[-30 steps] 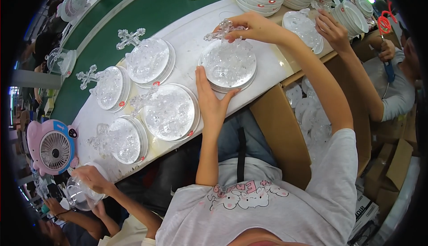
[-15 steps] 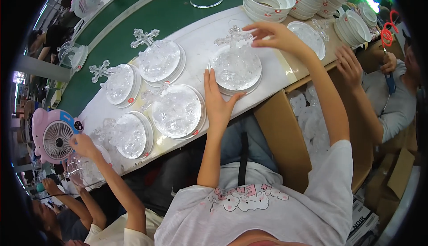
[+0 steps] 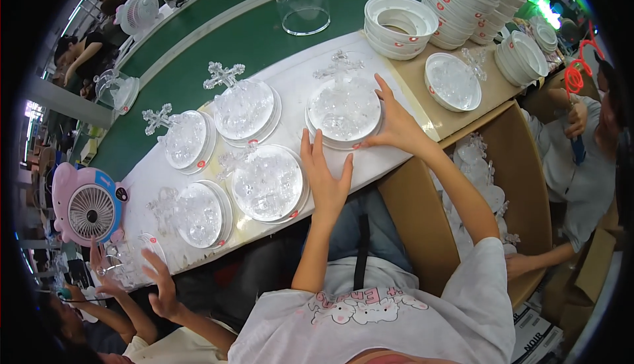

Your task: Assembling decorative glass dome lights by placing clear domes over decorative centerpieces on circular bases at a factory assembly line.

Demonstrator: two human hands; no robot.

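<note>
A round white base (image 3: 345,110) carries a clear crystal-like piece with an upright clear cross (image 3: 338,65) at its far side. My right hand (image 3: 401,126) is at the base's right edge, fingers apart, with the thumb by the near rim. At the near left of the same base, my left hand (image 3: 327,182) has its fingers spread, their tips close to the rim; whether they touch it I cannot tell. Neither hand is closed round anything. Beside my left hand lies another such base (image 3: 267,182), its cross leaning left.
More clear-topped bases (image 3: 244,108) stand to the left, near a pink and blue fan (image 3: 89,205). A glass dome (image 3: 303,7) sits on the green surface. White rings (image 3: 399,24) are stacked at back right. A co-worker's hand (image 3: 522,265) is at a cardboard box (image 3: 522,166) of clear parts.
My right hand has come down from the cross to the base's right side. My left hand has drawn slightly back. The right co-worker's hand has lowered to the box; the left co-worker's has left the fan.
</note>
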